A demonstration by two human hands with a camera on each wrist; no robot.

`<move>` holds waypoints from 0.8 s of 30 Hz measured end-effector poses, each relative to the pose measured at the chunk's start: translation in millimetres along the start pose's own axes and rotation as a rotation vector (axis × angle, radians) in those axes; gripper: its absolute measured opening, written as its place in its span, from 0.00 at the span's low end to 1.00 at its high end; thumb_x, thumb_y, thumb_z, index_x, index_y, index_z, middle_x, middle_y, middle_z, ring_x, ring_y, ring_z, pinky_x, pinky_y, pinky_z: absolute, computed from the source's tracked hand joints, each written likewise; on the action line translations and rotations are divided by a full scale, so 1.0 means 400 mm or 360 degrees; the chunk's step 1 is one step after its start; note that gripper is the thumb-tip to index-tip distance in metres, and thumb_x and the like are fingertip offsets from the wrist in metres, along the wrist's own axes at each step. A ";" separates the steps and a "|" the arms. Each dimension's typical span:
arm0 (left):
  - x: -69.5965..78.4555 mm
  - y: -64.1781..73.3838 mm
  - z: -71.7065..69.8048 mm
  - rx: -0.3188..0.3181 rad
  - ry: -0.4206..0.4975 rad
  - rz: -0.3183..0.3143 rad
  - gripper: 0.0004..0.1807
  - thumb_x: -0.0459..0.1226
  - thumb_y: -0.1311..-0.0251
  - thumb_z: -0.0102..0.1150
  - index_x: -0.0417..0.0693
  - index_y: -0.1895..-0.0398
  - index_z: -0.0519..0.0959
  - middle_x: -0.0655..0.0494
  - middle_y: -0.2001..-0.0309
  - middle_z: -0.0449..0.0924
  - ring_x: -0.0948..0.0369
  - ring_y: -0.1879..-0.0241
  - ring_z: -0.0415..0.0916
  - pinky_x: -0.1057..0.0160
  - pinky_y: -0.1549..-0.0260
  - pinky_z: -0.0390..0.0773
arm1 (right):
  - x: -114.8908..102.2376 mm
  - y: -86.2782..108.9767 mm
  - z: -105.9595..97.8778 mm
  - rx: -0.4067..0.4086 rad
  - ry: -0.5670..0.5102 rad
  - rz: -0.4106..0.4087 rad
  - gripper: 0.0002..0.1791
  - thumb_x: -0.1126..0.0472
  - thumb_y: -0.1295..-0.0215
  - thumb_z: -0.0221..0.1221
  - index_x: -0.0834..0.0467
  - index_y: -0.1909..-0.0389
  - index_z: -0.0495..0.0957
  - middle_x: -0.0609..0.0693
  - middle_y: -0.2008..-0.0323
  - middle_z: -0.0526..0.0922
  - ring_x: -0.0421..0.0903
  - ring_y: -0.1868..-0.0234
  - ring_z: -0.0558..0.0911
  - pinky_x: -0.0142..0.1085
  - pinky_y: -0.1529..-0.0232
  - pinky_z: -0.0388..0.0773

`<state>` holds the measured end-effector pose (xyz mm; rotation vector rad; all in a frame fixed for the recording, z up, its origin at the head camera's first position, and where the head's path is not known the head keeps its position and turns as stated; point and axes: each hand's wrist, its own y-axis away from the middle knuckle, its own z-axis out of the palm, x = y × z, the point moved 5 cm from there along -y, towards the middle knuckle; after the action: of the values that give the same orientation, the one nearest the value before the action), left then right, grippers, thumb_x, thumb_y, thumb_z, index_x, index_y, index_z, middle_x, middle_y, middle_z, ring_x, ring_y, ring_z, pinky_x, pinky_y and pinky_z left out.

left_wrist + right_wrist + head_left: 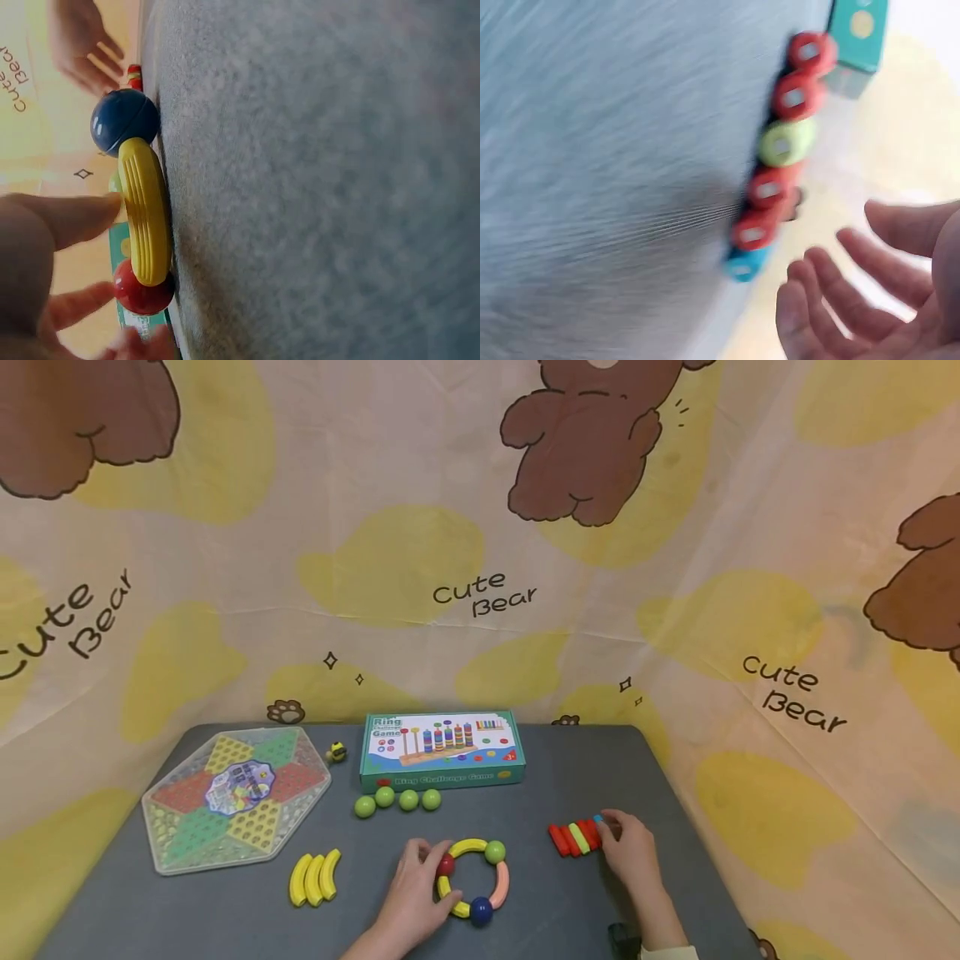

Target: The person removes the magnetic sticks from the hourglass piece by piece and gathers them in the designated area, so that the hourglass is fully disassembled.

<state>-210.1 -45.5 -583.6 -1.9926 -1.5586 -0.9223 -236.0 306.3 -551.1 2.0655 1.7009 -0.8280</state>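
Note:
A ring of curved pieces and balls lies on the table: yellow curved pieces (469, 845), a pink curved piece (501, 887), a green ball (495, 852), a dark blue ball (481, 911) and a red ball (446, 865). My left hand (414, 893) is at the ring's left side. In the left wrist view, its extended thumb touches the lower yellow curved piece (146, 214) and a finger meets the red ball (142, 289). Beside a row of small red sticks (766, 187), one light green stick (786, 144) and one blue stick (744, 266), my right hand (630, 850) has loose, empty fingers.
Three yellow curved pieces (313, 880) lie left of the ring. Several green balls (408, 800) sit in front of a green Ring Challenge Game box (442, 750). A hexagonal game board (238, 797) and a small bee figure (337, 752) are at the back left of the grey table (225, 927).

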 end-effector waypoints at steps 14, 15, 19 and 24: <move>0.029 0.017 0.021 -0.0406 -0.0211 0.0484 0.10 0.42 0.41 0.70 0.66 0.58 0.86 0.67 0.52 0.76 0.72 0.67 0.73 0.67 0.70 0.76 | -0.229 0.082 0.164 -0.0552 -0.0114 -0.0279 0.22 0.53 0.32 0.65 0.55 0.39 0.79 0.53 0.43 0.79 0.48 0.52 0.80 0.47 0.51 0.82; 0.030 0.016 0.024 -0.0437 -0.0227 0.0478 0.09 0.42 0.41 0.69 0.66 0.58 0.86 0.67 0.53 0.77 0.71 0.67 0.75 0.66 0.68 0.78 | -0.237 0.086 0.180 -0.0602 -0.0102 -0.0293 0.23 0.53 0.32 0.65 0.55 0.38 0.78 0.54 0.41 0.78 0.49 0.51 0.80 0.49 0.50 0.82; 0.039 0.012 0.028 -0.0475 -0.0270 0.0490 0.06 0.41 0.41 0.69 0.60 0.60 0.87 0.68 0.60 0.78 0.71 0.66 0.76 0.64 0.64 0.80 | -0.258 0.101 0.223 -0.0738 -0.0083 -0.0339 0.25 0.53 0.32 0.65 0.57 0.37 0.76 0.56 0.37 0.75 0.53 0.47 0.80 0.52 0.47 0.81; 0.040 0.005 0.031 -0.0463 -0.0313 0.0487 0.05 0.41 0.44 0.70 0.56 0.64 0.86 0.68 0.65 0.74 0.72 0.72 0.69 0.68 0.70 0.75 | -0.268 0.110 0.257 -0.0815 -0.0062 -0.0321 0.25 0.51 0.33 0.66 0.56 0.38 0.77 0.56 0.42 0.78 0.51 0.48 0.79 0.54 0.46 0.79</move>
<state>-203.0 -26.8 -580.2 -2.5073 -1.2159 -0.8890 -228.3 152.6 -567.8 1.5467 1.8801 -0.4186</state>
